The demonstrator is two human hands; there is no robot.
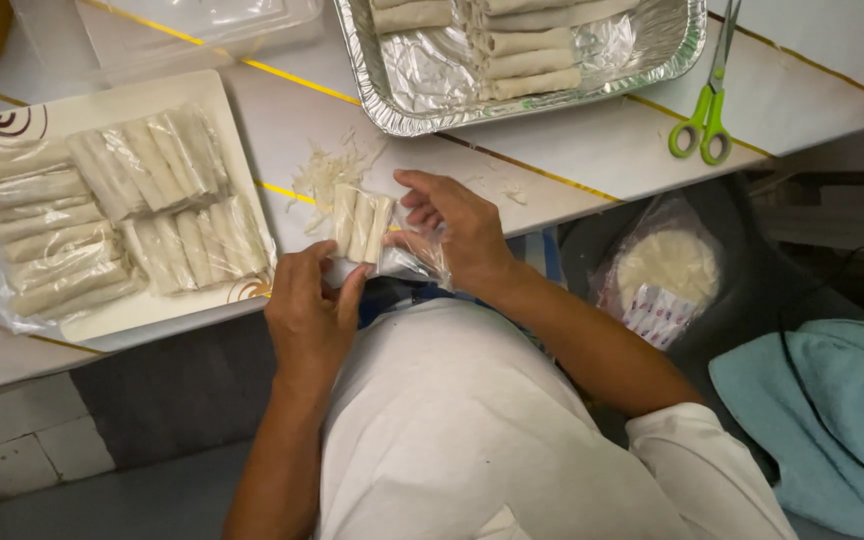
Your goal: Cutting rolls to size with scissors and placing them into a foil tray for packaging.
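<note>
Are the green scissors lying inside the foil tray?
No, the scissors lie on the table, to the right of the foil tray.

Dim, warm light; foil glare; soft.

Shiny crinkled foil tray (662, 60), clear glossy plastic bag (417, 262) around matt pale rolls (360, 222), smooth glossy white worktop (592, 150), green plastic-handled scissors (704, 125), soft blue cloth (832, 420).

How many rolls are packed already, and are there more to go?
Done: several bagged bundles of rolls lie on the white plate. In hand: the left hand and right hand hold a small bag of rolls. Left: loose rolls wait in the foil tray.
</note>
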